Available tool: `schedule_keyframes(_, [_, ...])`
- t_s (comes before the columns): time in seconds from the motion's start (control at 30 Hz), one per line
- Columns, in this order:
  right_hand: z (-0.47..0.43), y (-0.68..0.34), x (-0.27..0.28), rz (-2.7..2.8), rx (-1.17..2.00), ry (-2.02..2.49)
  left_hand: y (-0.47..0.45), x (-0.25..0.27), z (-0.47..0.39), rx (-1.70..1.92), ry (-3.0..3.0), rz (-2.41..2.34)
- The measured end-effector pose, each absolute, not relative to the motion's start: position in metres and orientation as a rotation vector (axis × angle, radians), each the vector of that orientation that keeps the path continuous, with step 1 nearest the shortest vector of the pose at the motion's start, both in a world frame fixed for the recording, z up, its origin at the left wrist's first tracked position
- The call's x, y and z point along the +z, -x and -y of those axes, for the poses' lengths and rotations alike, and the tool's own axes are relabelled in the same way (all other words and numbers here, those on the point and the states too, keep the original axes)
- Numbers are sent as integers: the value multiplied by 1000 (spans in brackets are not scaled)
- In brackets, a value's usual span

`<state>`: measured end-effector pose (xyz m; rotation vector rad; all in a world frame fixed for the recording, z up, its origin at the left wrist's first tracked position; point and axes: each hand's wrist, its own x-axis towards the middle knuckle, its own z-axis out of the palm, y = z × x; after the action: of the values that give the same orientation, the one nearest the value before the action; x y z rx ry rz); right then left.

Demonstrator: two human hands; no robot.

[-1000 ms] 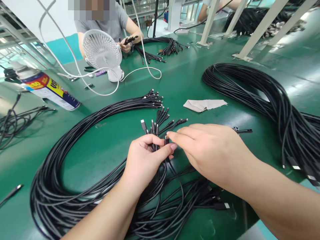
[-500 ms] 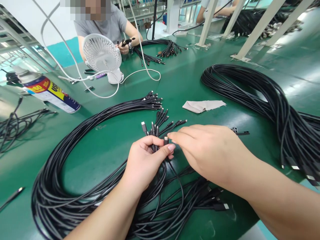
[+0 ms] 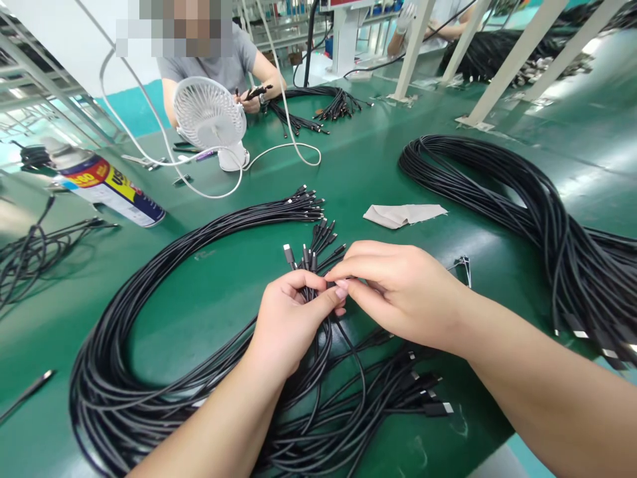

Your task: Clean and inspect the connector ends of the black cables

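Observation:
My left hand (image 3: 286, 318) is closed around several black USB cables (image 3: 309, 259), whose plugs fan out beyond its fingers. Between its thumb and index finger it pinches one cable by the plug end. My right hand (image 3: 413, 292) meets it there, thumb and fingertips closed on the same plug, which the fingers mostly hide. A large coil of black cables (image 3: 112, 325) curves round on the left, its slim plugs (image 3: 308, 204) lying just past my hands. Below my right hand lie more plugs (image 3: 438, 409) with wide metal ends.
On the green table (image 3: 219, 292) are a beige cloth (image 3: 405, 214), a big cable coil (image 3: 497, 179) at right, a spray can (image 3: 119, 189), a white fan (image 3: 212, 116) with its cord, and loose cables (image 3: 30, 259). A co-worker (image 3: 213, 60) holds cables across the table.
My right hand has moved in to the left and closed its fingertips on the plug held by my left hand. The plug's metal tip, visible before, is now covered.

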<state>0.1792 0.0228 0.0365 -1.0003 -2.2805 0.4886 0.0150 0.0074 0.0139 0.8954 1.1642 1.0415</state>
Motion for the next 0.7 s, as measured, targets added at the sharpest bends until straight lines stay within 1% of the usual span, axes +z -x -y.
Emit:
schedule_keyframes(0.23, [-22, -182, 42, 2252, 516, 1002, -15, 13, -7, 1052, -839, -1156])
schedule_keyframes(0.7, [-34, -188, 42, 2096, 564, 1338, -15, 12, -8, 1023, -893, -1183])
